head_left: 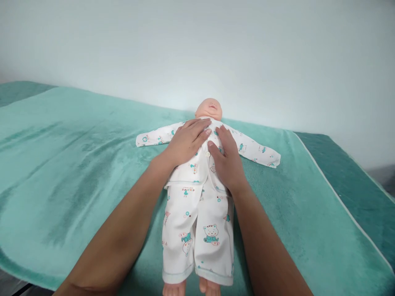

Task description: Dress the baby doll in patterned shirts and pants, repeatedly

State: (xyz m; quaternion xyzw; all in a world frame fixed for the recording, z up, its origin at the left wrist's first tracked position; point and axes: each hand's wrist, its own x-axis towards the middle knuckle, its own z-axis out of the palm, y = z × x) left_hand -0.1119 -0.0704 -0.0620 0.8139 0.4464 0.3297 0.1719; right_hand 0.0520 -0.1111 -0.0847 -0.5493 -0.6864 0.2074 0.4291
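A pale wall (197,49) is forming the background across the full width of the view. In front of it, a light green blanket (77,164) is covering most of the work surface, with soft creases running across its left portion. A darker green covering (345,181) is showing beyond the blanket's edge on the right (a smaller area of dark green is also appearing at the far left).

The doll (202,181) is lying face up near the middle of the blanket, its head (208,109) pointing toward the wall and its feet (174,289) toward the wearer of the camera. A white printed jacket (191,170) is covering the torso, both sleeves extending outward. Matching trousers (177,213) are covering the legs, with the feet protruding from the hems.

The left hand (191,137) is resting palm down on the upper chest of the jacket, its fingers extended and lying close together. The right hand (226,158) is resting on the opposite side of the chest, its thumb standing wide of the fingers. Both hands are pressing or lying on the fabric (the applied force cannot be told).

A round button (207,154) is showing between the hands, beside the right thumb.
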